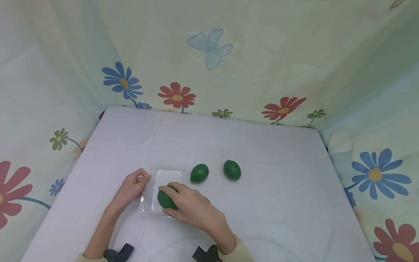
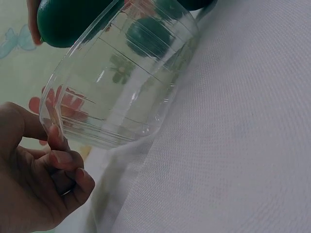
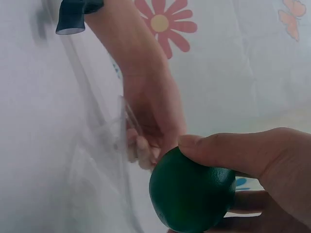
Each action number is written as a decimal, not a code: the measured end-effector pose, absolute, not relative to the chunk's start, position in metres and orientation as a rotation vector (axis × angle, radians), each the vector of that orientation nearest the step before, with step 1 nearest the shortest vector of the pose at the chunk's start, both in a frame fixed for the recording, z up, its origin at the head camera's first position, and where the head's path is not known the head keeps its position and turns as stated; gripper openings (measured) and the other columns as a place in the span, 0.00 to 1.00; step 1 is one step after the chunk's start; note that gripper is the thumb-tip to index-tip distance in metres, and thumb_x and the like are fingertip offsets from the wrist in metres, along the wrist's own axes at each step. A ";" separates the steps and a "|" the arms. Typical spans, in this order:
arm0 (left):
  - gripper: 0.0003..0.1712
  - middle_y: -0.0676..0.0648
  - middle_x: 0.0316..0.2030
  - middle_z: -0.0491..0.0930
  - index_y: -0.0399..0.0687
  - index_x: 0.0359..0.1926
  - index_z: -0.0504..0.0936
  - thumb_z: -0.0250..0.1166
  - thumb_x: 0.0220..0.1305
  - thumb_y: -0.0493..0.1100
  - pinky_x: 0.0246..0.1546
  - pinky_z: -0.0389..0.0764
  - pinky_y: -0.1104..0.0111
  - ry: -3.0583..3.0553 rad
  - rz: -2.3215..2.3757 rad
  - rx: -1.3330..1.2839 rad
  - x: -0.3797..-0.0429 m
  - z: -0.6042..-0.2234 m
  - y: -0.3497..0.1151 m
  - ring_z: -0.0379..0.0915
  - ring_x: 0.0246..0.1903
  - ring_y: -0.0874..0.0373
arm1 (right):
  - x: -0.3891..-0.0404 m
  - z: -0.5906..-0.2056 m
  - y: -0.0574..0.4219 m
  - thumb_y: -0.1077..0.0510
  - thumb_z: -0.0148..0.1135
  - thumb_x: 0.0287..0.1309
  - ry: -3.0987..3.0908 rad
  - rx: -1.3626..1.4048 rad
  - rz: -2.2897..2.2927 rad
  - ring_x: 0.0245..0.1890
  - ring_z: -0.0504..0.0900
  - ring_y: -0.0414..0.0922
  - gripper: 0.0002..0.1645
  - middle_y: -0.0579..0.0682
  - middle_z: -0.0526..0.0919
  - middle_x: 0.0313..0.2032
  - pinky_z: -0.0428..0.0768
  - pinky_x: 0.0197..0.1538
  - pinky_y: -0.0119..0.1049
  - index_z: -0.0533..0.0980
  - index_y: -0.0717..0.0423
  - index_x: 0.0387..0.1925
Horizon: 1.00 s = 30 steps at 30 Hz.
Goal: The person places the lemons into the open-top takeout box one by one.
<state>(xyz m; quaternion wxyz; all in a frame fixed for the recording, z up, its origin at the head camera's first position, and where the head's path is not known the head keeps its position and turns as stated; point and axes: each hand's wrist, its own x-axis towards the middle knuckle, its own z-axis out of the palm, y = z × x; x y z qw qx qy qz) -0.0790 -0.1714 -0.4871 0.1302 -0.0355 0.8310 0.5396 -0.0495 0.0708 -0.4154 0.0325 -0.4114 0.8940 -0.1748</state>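
Note:
A clear plastic container stands on the table, left of the middle. My left hand pinches its left rim between thumb and fingers, as the left wrist view shows at the container wall. With thumb and fingers curled round it, my right hand grips a green lime above the near part of the container. The right wrist view shows this lime above the rim level. Two more limes lie on the table beyond the right hand: one lime beside the container, another lime farther right.
A white cloth covers the table. Curtains printed with flowers and a butterfly hang behind it and at both sides. Dark straps are visible near both wrists.

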 end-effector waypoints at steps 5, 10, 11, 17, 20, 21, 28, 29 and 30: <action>0.14 0.53 0.13 0.69 0.37 0.43 0.73 0.57 0.77 0.46 0.19 0.68 0.70 2.412 1.565 -0.101 -0.079 -0.488 -0.171 0.64 0.15 0.61 | -0.053 -0.427 0.059 0.46 0.70 0.66 2.739 -1.257 -0.512 0.52 0.84 0.42 0.34 0.51 0.81 0.59 0.83 0.50 0.30 0.72 0.51 0.69; 0.14 0.54 0.12 0.68 0.37 0.43 0.73 0.57 0.77 0.46 0.19 0.67 0.70 2.399 1.576 -0.106 -0.080 -0.488 -0.170 0.63 0.15 0.62 | -0.056 -0.438 0.047 0.46 0.68 0.68 2.730 -1.216 -0.470 0.47 0.84 0.39 0.32 0.50 0.82 0.56 0.82 0.43 0.27 0.72 0.52 0.69; 0.14 0.54 0.12 0.68 0.37 0.43 0.73 0.57 0.77 0.46 0.19 0.67 0.70 2.394 1.581 -0.106 -0.080 -0.488 -0.170 0.63 0.15 0.62 | -0.056 -0.440 0.045 0.46 0.67 0.68 2.724 -1.206 -0.468 0.46 0.84 0.39 0.33 0.50 0.82 0.55 0.81 0.43 0.27 0.71 0.52 0.69; 0.14 0.54 0.12 0.68 0.36 0.43 0.73 0.57 0.77 0.46 0.19 0.66 0.71 2.388 1.586 -0.100 -0.080 -0.488 -0.169 0.61 0.14 0.62 | -0.058 -0.449 0.037 0.47 0.68 0.68 2.670 -1.117 -0.514 0.50 0.84 0.41 0.33 0.52 0.82 0.57 0.82 0.47 0.30 0.72 0.53 0.69; 0.14 0.54 0.12 0.68 0.37 0.43 0.74 0.57 0.77 0.46 0.19 0.66 0.71 2.398 1.576 -0.103 -0.079 -0.488 -0.168 0.62 0.14 0.62 | -0.059 -0.452 0.035 0.47 0.68 0.68 2.636 -1.087 -0.544 0.51 0.84 0.41 0.33 0.52 0.82 0.57 0.81 0.49 0.30 0.72 0.53 0.69; 0.14 0.54 0.12 0.68 0.37 0.44 0.74 0.57 0.77 0.46 0.19 0.66 0.71 2.399 1.573 -0.105 -0.079 -0.488 -0.168 0.62 0.14 0.62 | -0.059 -0.453 0.034 0.47 0.68 0.68 2.626 -1.077 -0.550 0.51 0.84 0.41 0.33 0.52 0.82 0.58 0.81 0.50 0.30 0.71 0.52 0.69; 0.16 0.55 0.12 0.67 0.37 0.45 0.75 0.56 0.78 0.49 0.20 0.67 0.70 2.411 1.549 -0.124 -0.081 -0.487 -0.168 0.62 0.15 0.62 | -0.061 -0.459 0.028 0.46 0.66 0.69 2.594 -1.023 -0.555 0.53 0.82 0.40 0.32 0.51 0.81 0.59 0.81 0.51 0.30 0.71 0.50 0.70; 0.16 0.55 0.13 0.67 0.38 0.45 0.75 0.56 0.78 0.49 0.20 0.68 0.70 2.414 1.544 -0.126 -0.081 -0.486 -0.169 0.62 0.15 0.62 | -0.061 -0.459 0.028 0.46 0.66 0.69 2.593 -1.016 -0.555 0.54 0.82 0.40 0.32 0.51 0.81 0.59 0.81 0.52 0.30 0.71 0.50 0.70; 0.16 0.55 0.13 0.67 0.38 0.45 0.75 0.56 0.78 0.49 0.20 0.68 0.70 2.418 1.540 -0.128 -0.081 -0.486 -0.169 0.62 0.15 0.62 | -0.061 -0.460 0.027 0.46 0.66 0.69 2.593 -1.010 -0.552 0.54 0.82 0.40 0.33 0.50 0.81 0.59 0.81 0.52 0.30 0.71 0.49 0.70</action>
